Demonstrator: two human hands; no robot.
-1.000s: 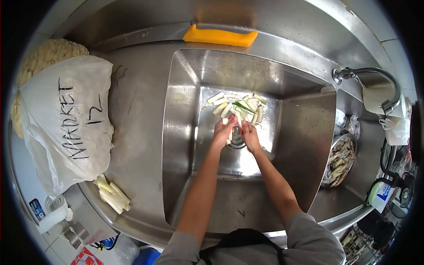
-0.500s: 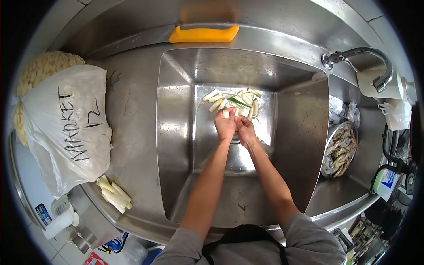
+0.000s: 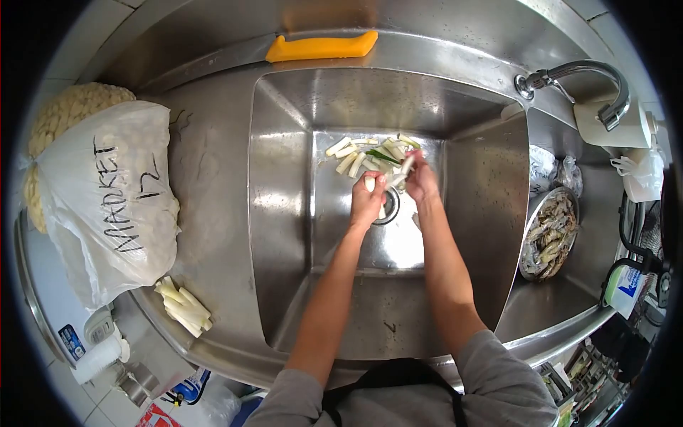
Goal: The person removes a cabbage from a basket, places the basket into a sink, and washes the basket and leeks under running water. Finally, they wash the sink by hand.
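Both my hands are inside the deep steel sink (image 3: 288,213). In my left hand (image 3: 365,205), closed fingers wrap a pale vegetable stalk (image 3: 370,183) that looks like leek or spring onion; its white end pokes out at the top. My right hand (image 3: 422,181), just to the right, pinches another white stalk piece (image 3: 407,166), slightly blurred. Beyond the hands, several cut stalk pieces (image 3: 348,162) lie scattered on the sink floor, with a dark green leaf strip (image 3: 382,156) among them. The round drain (image 3: 388,207) shows between my hands.
On the left ledge sits a white bag marked MARKET (image 3: 117,199); uncut pale stalks (image 3: 183,307) lie below it. A yellow-orange knife handle or guard (image 3: 321,47) rests on the back rim. Right are a faucet (image 3: 594,77) and a bowl of shrimp (image 3: 551,235).
My hands were together over the stalks and have moved apart. The right hand has shifted up and right with a stalk piece, uncovering the drain. The view has tilted slightly.
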